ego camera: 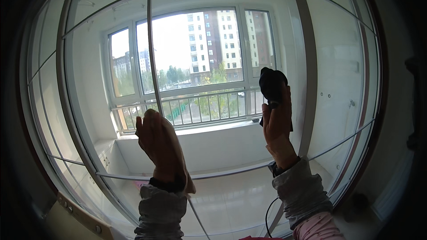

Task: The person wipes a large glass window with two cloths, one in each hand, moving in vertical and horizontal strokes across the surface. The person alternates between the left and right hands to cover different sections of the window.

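Observation:
My left hand is raised in front of a paned glass sliding door and holds a light cloth. The cloth hangs down past the wrist along the hand's right side. At the right, my right hand is wrapped around a black object with a rounded top. The hand hides much of this object, and its exact kind cannot be told. A thin metal glazing bar runs down the pane behind my left hand. Whether the cloth touches the glass is not clear.
A thick vertical door frame stands right of my right hand. Beyond the glass are a window, a metal railing and a white cabinet. A black cable hangs below my right forearm. A padded beige piece of furniture is at lower left.

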Action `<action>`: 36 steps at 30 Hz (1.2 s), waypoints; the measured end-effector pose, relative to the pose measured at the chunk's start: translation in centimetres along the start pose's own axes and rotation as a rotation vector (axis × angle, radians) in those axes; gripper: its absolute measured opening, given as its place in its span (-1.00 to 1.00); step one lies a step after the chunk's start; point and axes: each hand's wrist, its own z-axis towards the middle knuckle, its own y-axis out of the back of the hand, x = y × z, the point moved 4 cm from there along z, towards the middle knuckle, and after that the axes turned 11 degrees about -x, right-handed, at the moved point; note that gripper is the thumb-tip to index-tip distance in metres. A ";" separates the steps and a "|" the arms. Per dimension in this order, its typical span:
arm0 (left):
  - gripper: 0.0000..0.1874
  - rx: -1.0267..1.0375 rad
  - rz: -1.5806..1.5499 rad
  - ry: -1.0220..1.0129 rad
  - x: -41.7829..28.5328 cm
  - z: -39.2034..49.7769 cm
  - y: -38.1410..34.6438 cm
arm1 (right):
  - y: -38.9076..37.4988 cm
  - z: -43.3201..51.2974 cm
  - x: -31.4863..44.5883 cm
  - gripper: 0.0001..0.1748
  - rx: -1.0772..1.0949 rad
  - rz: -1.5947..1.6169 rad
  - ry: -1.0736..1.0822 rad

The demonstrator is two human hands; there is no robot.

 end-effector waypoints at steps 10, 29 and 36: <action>-0.51 0.276 -0.022 -0.004 0.0 -0.6 -0.5 | -7.2 17.9 1.6 -0.51 -0.152 -0.190 0.285; -0.63 0.078 -0.082 -0.001 0.9 -2.7 -1.5 | -7.3 21.7 2.8 -0.56 -0.028 -0.088 0.292; -0.50 0.278 -0.018 0.016 0.3 -1.8 -0.4 | -3.2 7.9 3.4 -0.47 0.087 0.059 0.111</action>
